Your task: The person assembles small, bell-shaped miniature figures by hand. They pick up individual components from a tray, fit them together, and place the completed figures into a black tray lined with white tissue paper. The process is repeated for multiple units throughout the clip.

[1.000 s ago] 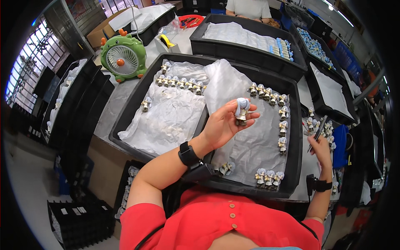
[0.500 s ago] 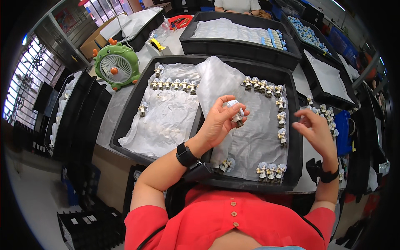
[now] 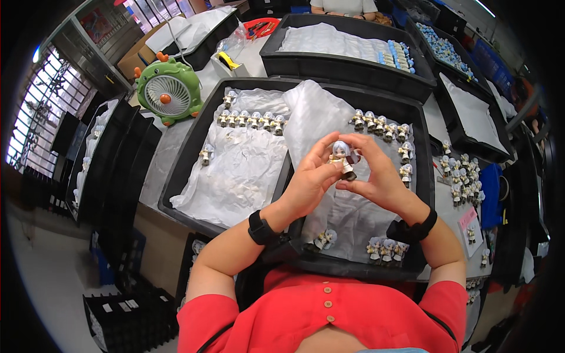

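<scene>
1. Two hands now meet in the head view: the left hand [image 3: 312, 185] pinches a small figurine [image 3: 342, 153] above the black tray [image 3: 426, 176].
2. Half a second ago the right hand [image 3: 379, 176] hung apart, by the tray's edge; now it curls round the figurine, though I cannot tell whether it grips.
3. A pink-and-white card [image 3: 469, 221] now shows on the bench [image 3: 448, 215], where the forearm was.

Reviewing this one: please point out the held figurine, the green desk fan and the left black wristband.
Held figurine [image 3: 340, 157]: head view, on its chest.
Green desk fan [image 3: 165, 99]: head view, on the orange hub.
Left black wristband [image 3: 262, 228]: head view, on its dark outer face.
</scene>
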`<act>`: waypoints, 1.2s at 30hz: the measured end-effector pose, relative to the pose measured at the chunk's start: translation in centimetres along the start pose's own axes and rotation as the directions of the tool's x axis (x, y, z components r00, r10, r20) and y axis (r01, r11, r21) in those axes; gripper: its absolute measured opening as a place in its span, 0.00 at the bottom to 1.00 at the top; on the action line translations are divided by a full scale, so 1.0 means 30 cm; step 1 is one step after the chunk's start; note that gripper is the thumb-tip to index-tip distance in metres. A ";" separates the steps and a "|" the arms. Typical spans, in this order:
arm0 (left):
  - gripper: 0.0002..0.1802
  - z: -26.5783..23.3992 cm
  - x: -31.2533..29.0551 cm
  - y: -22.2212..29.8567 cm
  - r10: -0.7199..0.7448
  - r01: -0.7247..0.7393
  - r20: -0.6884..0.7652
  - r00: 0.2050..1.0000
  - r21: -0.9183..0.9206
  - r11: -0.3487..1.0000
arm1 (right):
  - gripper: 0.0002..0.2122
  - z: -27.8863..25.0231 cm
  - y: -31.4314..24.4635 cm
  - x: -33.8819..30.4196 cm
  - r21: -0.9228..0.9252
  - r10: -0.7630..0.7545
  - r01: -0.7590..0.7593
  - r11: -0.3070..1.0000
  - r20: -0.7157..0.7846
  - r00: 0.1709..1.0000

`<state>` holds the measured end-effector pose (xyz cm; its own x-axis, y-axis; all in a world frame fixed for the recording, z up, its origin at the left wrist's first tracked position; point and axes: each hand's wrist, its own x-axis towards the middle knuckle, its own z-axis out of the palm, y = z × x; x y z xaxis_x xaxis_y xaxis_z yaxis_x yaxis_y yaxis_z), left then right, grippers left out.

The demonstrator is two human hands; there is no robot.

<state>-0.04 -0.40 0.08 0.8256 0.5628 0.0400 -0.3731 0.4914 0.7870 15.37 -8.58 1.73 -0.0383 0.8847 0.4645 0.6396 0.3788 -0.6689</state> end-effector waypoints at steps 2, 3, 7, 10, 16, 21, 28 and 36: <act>0.31 0.011 0.001 0.002 0.022 -0.021 -0.012 1.000 0.071 0.997 | 0.35 0.007 0.027 -0.010 0.103 0.049 -0.047 0.994 -0.022 0.999; 0.31 0.008 0.000 -0.002 0.045 -0.044 -0.008 0.999 0.122 0.992 | 0.35 0.009 0.032 -0.012 0.143 0.069 -0.067 0.987 -0.011 0.998; 0.30 0.002 0.008 -0.011 0.085 -0.084 0.003 0.996 0.221 0.972 | 0.35 0.015 0.072 -0.014 0.461 0.173 -0.194 0.866 0.089 0.981; 0.30 0.007 0.012 -0.008 0.106 -0.103 0.002 0.994 0.232 0.967 | 0.35 0.016 0.093 -0.009 0.622 0.205 -0.262 0.738 0.163 0.965; 0.31 -0.003 0.014 -0.006 0.121 -0.105 -0.030 0.992 0.314 0.943 | 0.35 0.011 0.062 -0.003 0.476 0.215 -0.270 0.837 0.169 0.962; 0.26 -0.015 0.018 -0.013 0.097 -0.031 -0.158 0.983 0.375 0.926 | 0.36 0.043 0.055 -0.012 0.380 0.142 -0.193 0.905 0.157 0.977; 0.16 -0.089 -0.028 0.282 0.223 -0.019 -0.197 0.955 0.709 0.705 | 0.32 0.013 0.071 -0.019 0.413 0.254 -0.292 0.863 0.144 0.956; 0.20 -0.578 -0.091 0.456 0.390 0.365 -0.284 0.876 0.919 -0.150 | 0.24 0.027 0.122 -0.011 0.309 0.279 -0.317 0.897 0.162 0.947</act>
<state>-14.74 16.31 0.07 0.4572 0.8735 0.1674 0.7461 -0.4791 0.4624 17.10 -7.26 -1.33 0.0179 0.9871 0.1592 0.3488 0.1431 -0.9262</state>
